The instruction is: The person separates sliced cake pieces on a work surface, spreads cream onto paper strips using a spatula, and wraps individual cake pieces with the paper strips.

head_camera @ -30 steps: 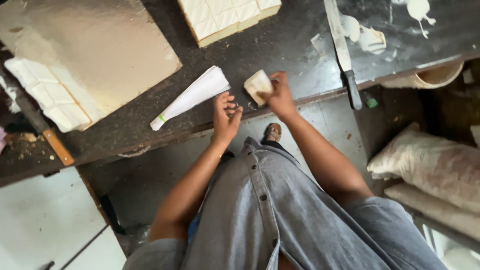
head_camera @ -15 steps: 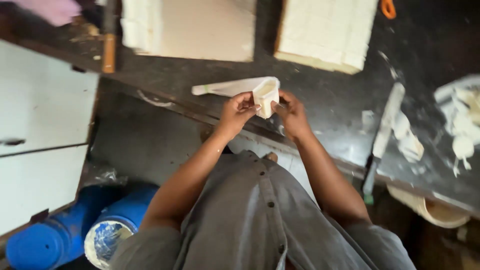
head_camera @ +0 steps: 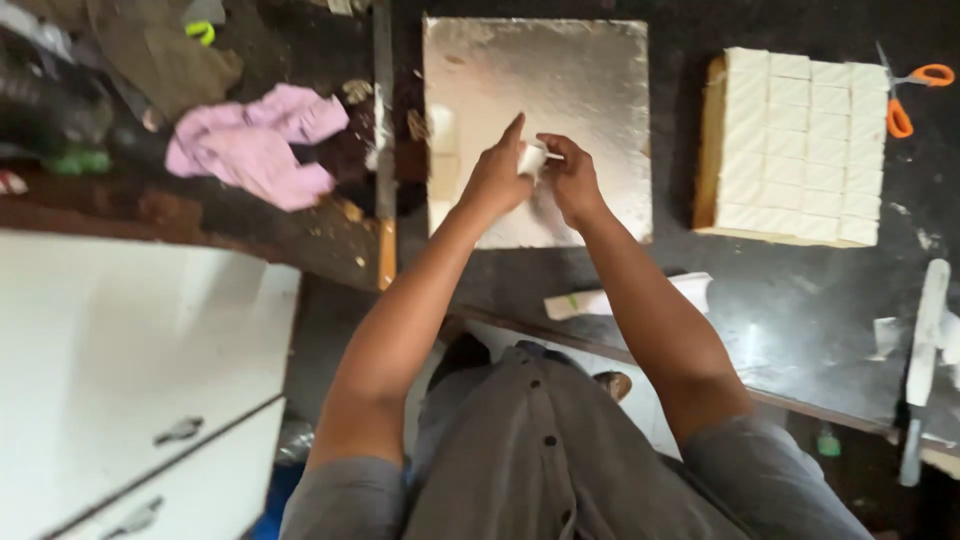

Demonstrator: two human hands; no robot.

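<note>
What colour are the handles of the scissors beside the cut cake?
Orange; the scissors show best in the head view, right of the cut cake.

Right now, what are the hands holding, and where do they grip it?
Both hands, the left hand and right hand, pinch a small white piece by its sides, over the silver board.

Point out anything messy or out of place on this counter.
Crumbs lie scattered around the long knife beside the silver board. A pink cloth sits crumpled nearby. White smears mark the dark counter near the spatula.
</note>
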